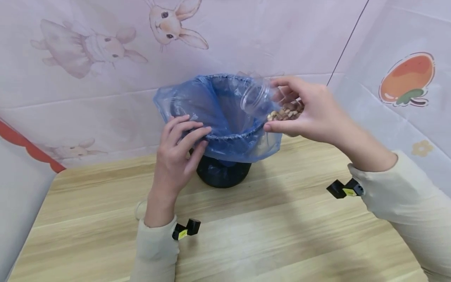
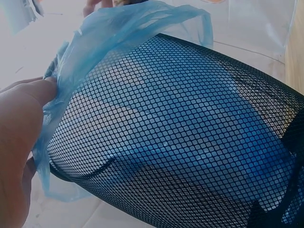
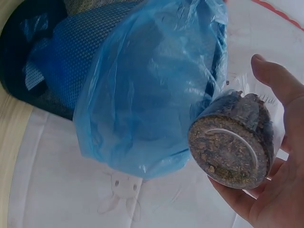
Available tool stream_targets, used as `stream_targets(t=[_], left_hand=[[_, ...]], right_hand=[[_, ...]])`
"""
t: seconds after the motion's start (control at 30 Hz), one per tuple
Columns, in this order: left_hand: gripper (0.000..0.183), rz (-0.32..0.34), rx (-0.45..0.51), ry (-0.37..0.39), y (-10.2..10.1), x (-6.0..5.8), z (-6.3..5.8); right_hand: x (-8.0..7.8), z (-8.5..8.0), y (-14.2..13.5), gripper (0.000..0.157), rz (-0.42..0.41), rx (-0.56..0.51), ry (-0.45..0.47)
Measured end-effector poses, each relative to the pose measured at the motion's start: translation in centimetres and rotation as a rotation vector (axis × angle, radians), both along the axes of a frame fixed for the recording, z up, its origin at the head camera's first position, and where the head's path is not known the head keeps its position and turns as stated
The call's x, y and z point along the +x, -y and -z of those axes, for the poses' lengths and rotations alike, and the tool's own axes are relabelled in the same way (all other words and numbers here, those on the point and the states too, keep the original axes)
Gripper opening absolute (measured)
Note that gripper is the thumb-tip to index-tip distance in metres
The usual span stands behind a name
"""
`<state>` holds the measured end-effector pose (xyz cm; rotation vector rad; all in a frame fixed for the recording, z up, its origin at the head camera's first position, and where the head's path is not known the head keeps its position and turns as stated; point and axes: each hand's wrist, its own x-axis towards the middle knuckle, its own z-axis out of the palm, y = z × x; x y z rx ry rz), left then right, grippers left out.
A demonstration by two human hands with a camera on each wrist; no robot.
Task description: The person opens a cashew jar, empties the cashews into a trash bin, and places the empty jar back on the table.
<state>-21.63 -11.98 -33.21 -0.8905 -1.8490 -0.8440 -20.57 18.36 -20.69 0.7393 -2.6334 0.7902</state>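
Two hands are at the bin point(image 1: 223, 174) in the head view. The right hand point(image 1: 313, 111) holds the jar point(image 1: 255, 102) from the side, fingers on the far face and thumb on the near one. The jar is tipped, its mouth over the right part of the opening, with nuts point(image 1: 286, 112) gathered towards its base. Being so near the rim, a sudden steeper tilt could send some over the edge onto the table point(image 1: 260, 239). The left hand point(image 1: 176, 145) holds the near-left rim, fingers over the bag point(image 1: 188, 102) and thumb below.

In the left wrist view, that hand's grip is narrow, with the bag's fold bunched at the fingers. The bag hangs loosely over the mesh; should the fingers let go, the fold might slip inward and leave a gap for pieces to fall through. The bin looks light, so a knock could tip it.

The right wrist view shows the jar's base, coated with brown bits, just beside the bag. The thumb's tip looks lifted off the jar here, though I cannot tell how firm the hold is. If the smooth plastic slides, the jar itself could drop into the bag.
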Motion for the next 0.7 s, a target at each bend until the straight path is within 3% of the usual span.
stream_targets(t=[0.43,0.7], left_hand=[[0.023,-0.008,-0.016,0.023,0.1,0.0,-0.2],[0.023,-0.008,-0.006,0.037,0.1,0.2,-0.1]], right_hand=[[-1.5,-1.5,-0.3,0.079,0.026,0.198,-0.045],[-2.1,-2.1,-0.5,0.083,0.021,0.28,-0.019]])
